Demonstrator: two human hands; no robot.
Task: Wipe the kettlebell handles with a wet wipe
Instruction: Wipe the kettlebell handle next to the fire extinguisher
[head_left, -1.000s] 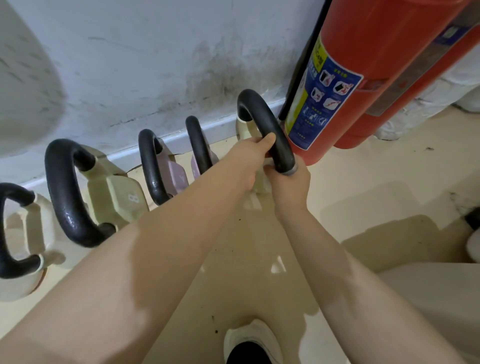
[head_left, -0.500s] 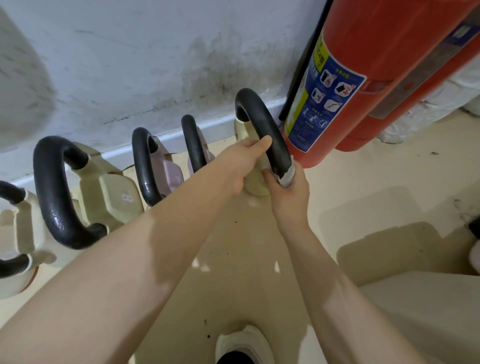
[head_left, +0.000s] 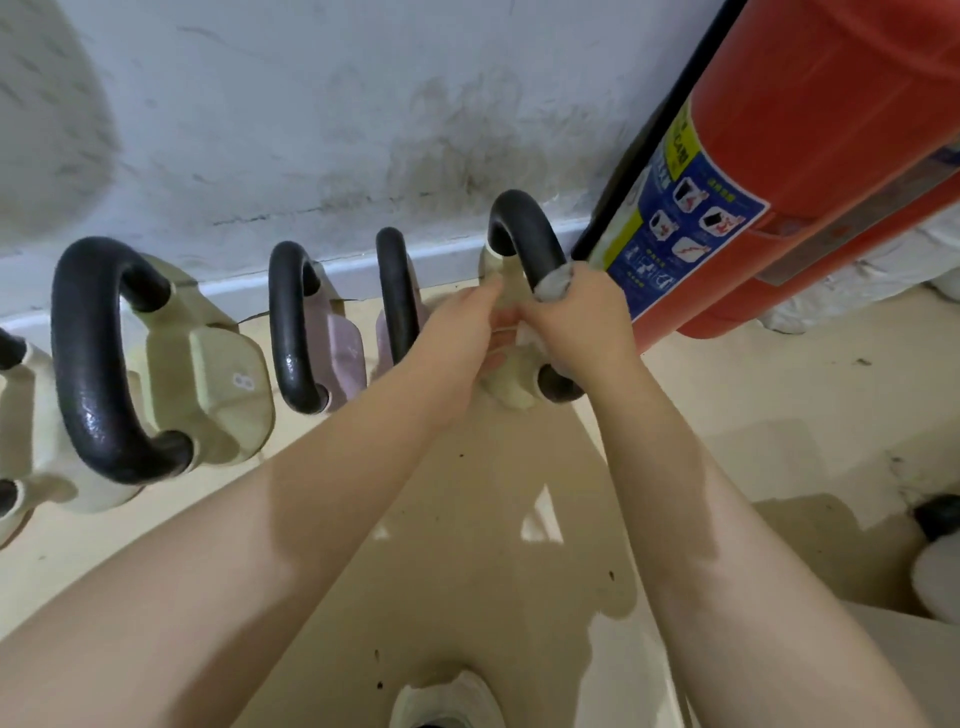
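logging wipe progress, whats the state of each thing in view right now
right hand: grips wipe around the rightmost handle
wipe: bunched on that handle
left hand: on the rightmost kettlebell's body, grip unclear
rightmost handle: upright, partly covered by the wipe
8 kettlebell: on floor, handle glossy
extinguisher: leaning by wall

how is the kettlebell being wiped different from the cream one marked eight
The kettlebell being wiped stands at the right end of the row beside the red extinguisher; the cream kettlebell marked 8 stands further left. The right hand grips a wet wipe round the first one's handle and the left hand steadies its body; the 8's handle is untouched and glistens. Both have cream bodies and black handles.
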